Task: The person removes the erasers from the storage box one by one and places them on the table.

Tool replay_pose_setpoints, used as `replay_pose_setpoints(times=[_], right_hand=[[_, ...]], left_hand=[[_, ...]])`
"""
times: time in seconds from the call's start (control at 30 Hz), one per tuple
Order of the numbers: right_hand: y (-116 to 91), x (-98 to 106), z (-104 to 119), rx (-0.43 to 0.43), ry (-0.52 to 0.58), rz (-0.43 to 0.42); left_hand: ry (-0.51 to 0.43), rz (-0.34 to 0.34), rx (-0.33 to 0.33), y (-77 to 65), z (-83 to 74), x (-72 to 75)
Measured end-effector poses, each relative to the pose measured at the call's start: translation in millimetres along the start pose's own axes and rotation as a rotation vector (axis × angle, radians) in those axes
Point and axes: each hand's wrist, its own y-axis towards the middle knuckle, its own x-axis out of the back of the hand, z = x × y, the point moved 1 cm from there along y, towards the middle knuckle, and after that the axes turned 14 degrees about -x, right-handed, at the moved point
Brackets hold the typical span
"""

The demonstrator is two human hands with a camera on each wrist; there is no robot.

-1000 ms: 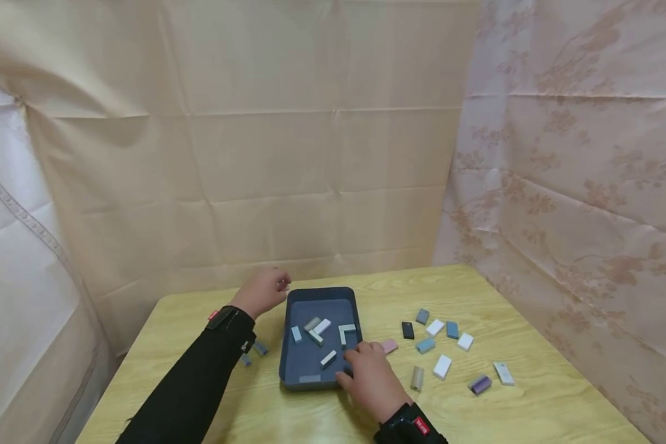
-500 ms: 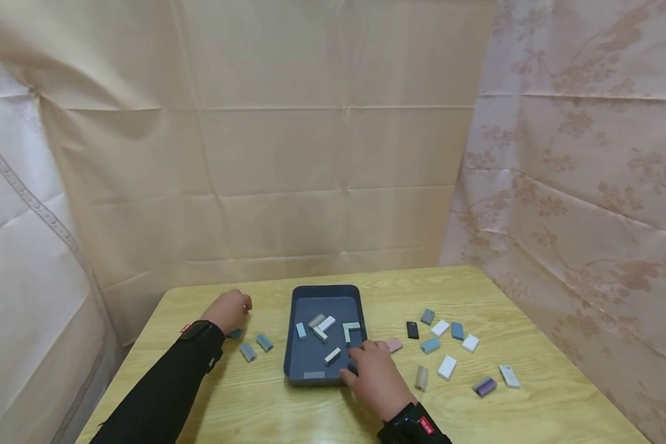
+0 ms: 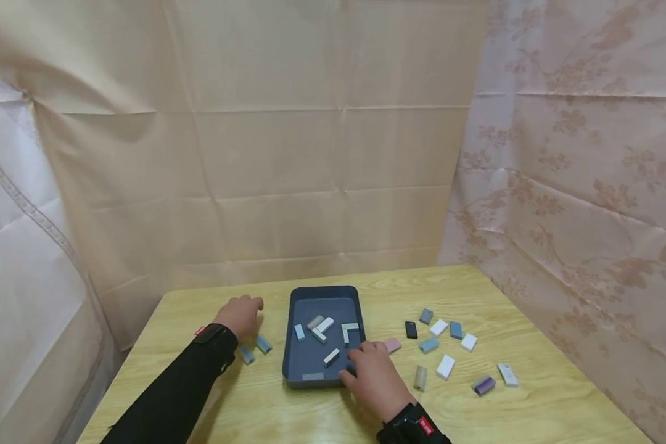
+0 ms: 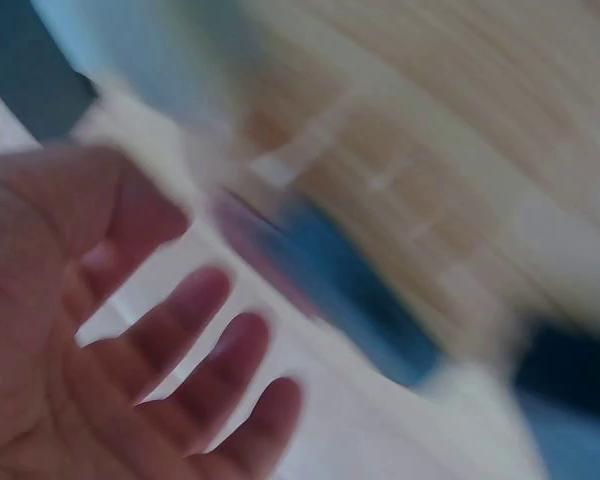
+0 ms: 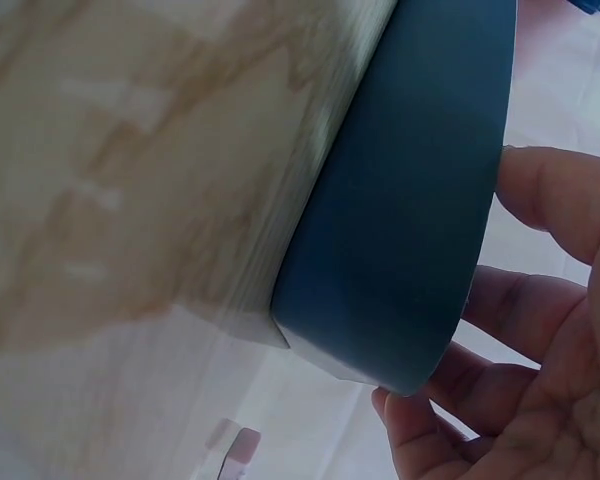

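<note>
A dark blue tray (image 3: 305,296) rests on the table with several small blocks in it, among them a white one (image 3: 325,325) and a light blue one (image 3: 300,332). My right hand (image 3: 374,373) grips its near right side, thumb and fingers at the rim in the right wrist view. My left hand (image 3: 240,316) hovers over the table left of the tray, fingers loosely bent. Nothing shows in its grasp in the left wrist view. Below it lie two grey-blue blocks (image 3: 263,345). A blurred blue object (image 4: 350,290) appears beyond its fingertips.
Several loose blocks lie right of the tray, including a pink one (image 3: 392,345), a black one (image 3: 411,330), a white one (image 3: 446,367) and a purple one (image 3: 483,385). Cloth curtains (image 3: 322,154) hang behind and beside the wooden table (image 3: 288,419).
My left hand has moved from the tray's far left corner to the left, then slightly back right. A third blue block seen beside it half a second ago is out of sight. My right hand stays put.
</note>
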Motion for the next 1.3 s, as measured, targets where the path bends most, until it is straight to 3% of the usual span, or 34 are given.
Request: replay_pose_setpoints(times=[0.07,0.17,0.3,0.4,0.57,0.7,0.83,1.0,1.17,1.3], right_hand=[[0,1,-1,0.004,-0.003,-0.001],[1,1,-1,0.015,-0.002,-0.006],[0,0,-3,0.012,0.004,-0.001],[-1,-1,-4,0.006,0.012,0.004],[-3,-1,-5,0.027,0.016,-0.001],[-3,1,-5,0.037,0.020,0.001],[-1,2,-5,0.035,0.019,0.007],[-2,2,-2,0.040,0.008,0.006],[-4,4,-2,0.035,0.017,-0.006],[-4,3,-1,0.025,0.018,-0.009]], left_hand=[[0.010,-0.048,-0.020,9.7,-20.0,4.4],[0.005,-0.093,-0.127,27.3,-53.6,10.1],[-0.025,-0.036,-0.276,47.2,-87.0,10.1],[-0.007,0.039,-0.304,56.9,-97.2,1.0],[0.030,0.114,-0.307,63.7,-98.9,-14.6],[0.082,0.088,-0.324,63.6,-99.4,-16.6],[0.121,0.047,-0.293,59.9,-99.1,-11.7],[0.066,-0.032,-0.214,42.6,-94.1,2.2],[-0.019,-0.139,-0.122,14.8,-82.8,16.0],[-0.029,-0.162,-0.022,-3.5,-66.2,13.7]])
